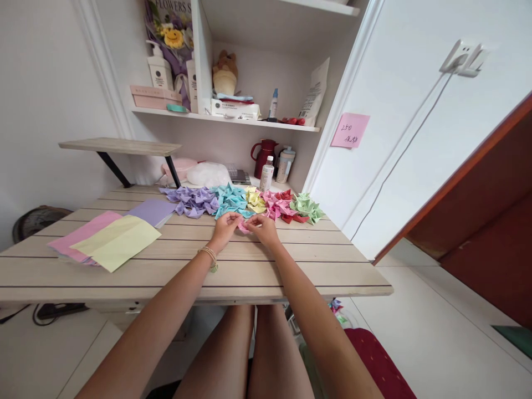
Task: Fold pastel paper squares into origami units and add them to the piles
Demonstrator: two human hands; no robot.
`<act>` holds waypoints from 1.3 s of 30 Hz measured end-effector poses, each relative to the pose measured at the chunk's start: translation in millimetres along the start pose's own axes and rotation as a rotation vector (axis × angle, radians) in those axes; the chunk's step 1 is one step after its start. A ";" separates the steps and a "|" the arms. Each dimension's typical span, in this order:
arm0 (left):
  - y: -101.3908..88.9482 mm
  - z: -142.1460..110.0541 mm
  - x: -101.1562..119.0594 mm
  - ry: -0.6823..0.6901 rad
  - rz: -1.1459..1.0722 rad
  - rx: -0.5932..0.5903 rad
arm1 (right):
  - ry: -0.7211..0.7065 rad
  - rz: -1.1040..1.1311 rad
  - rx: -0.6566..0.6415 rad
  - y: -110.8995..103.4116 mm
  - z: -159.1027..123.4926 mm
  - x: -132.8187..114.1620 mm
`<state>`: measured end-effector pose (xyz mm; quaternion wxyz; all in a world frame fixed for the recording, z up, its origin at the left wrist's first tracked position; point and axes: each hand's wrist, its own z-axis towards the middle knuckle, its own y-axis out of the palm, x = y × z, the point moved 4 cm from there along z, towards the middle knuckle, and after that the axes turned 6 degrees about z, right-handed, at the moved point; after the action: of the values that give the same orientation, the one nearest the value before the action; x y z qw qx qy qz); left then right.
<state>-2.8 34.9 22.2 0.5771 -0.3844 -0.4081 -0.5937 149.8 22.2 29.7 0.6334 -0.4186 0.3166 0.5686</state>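
Note:
Between my two hands is a small piece of folded pink paper (pixel 243 226), held just above the slatted table. My left hand (pixel 226 228) pinches its left side, and my right hand (pixel 262 228) grips the right side; the fingers hide much of its shape. Right behind the hands lies a row of folded paper pieces: purple ones (pixel 193 200), blue ones (pixel 230 199), yellow ones (pixel 255 199), pink ones (pixel 277 206), and green ones (pixel 306 208), with some red ones (pixel 294 219) among them.
Flat sheets of yellow paper (pixel 116 242), pink paper (pixel 85 235) and purple paper (pixel 152 210) lie on the table's left. A small raised wooden stand (pixel 120 146) is behind them. A bottle (pixel 266 174), a red jug (pixel 262 155) and a cup (pixel 285 165) stand at the back.

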 end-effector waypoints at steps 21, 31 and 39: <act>-1.3 -0.8 -6.0 0.052 0.046 0.114 | -0.143 -0.401 0.033 19.1 -8.2 -10.4; 15.2 -11.9 0.0 -0.242 -0.204 -0.225 | 0.040 0.110 0.106 -4.1 0.6 0.9; 3.1 -4.0 -6.2 -0.218 -0.202 -0.041 | -0.010 0.104 0.011 6.0 4.2 3.4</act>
<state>0.6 33.5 15.1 0.4589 -0.4152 -0.4927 -0.6117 144.2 27.5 27.5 0.6071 -0.3951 0.3378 0.6010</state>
